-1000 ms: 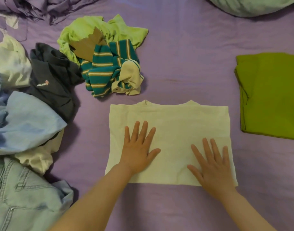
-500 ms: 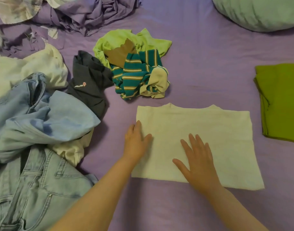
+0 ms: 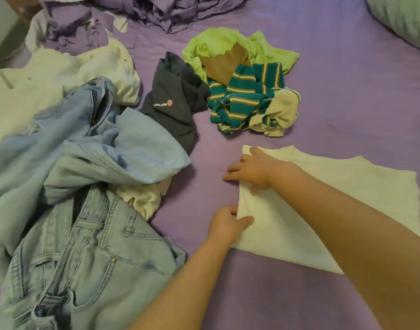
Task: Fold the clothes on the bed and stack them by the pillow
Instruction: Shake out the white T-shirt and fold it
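Shirt: my cream shirt (image 3: pixel 347 203) is lying flat on the purple sheet (image 3: pixel 347 103), ready for halving
Left hand (image 3: pixel 228 225): I'm pinching its near-left edge; lifting it
Right hand (image 3: pixel 252 172): I'm curling fingers around the far-left edge, matching the grip

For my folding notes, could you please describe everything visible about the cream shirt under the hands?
The cream shirt is a plain, thin-looking knit, partly folded into a flat rectangle on the purple bedsheet, neckline away from the person. The left hand pinches its near-left edge; the right hand, arm crossing over it, grips the same edge farther up.

Cream shirt (image 3: pixel 347 198), teal-striped top (image 3: pixel 247 96), purple sheet (image 3: pixel 347 91)
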